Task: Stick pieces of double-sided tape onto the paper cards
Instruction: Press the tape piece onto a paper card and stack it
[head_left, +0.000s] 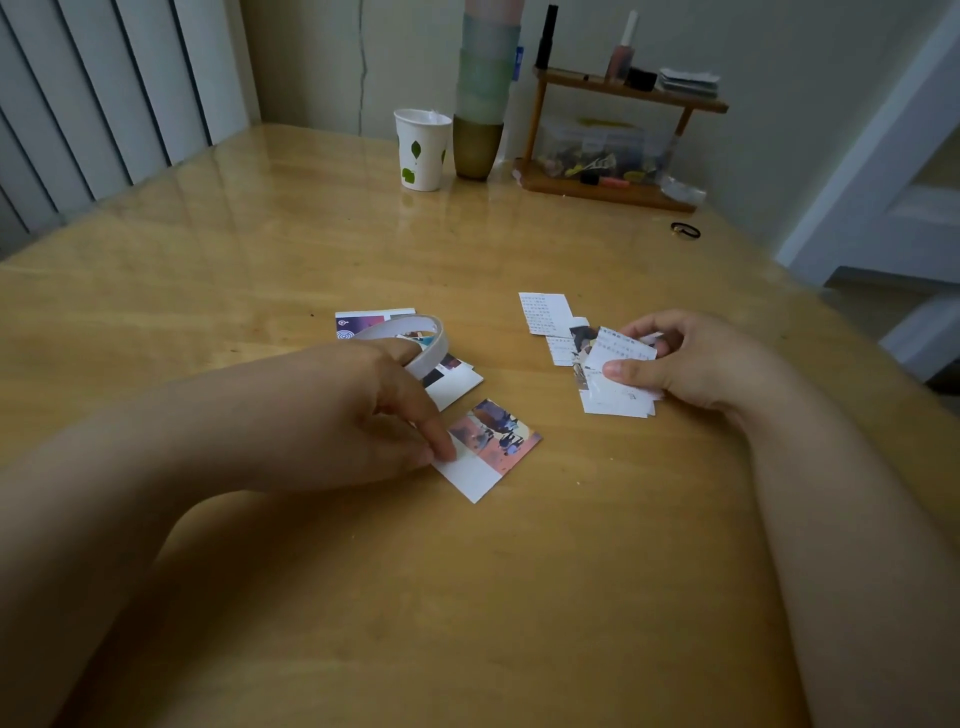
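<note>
The picture card (493, 441) lies flat on the wooden table (260, 270), tilted like a diamond: its upper part shows an orange and purple print with dark figures, and its near part is a plain white strip. My left hand (374, 410) rests at the card's left corner, a fingertip pressing down on the white strip. The roll of tape (415, 338), a thin white ring, hangs round that hand's thumb side, just behind the card. Under the roll lies a small spread of other printed cards (447, 374), their near edge close to the picture card's upper corner.

To the right of the picture card, well apart, my right hand (685, 364) holds a stack of cards (618, 374) between thumb and curled fingers, white backs with small print facing up. More cards (545, 312) lie just behind that stack.

In front of the picture card the table runs bare toward me. Far behind it stand a paper cup (421, 150), a stack of cups (485, 88) and a small wooden shelf (618, 140).
</note>
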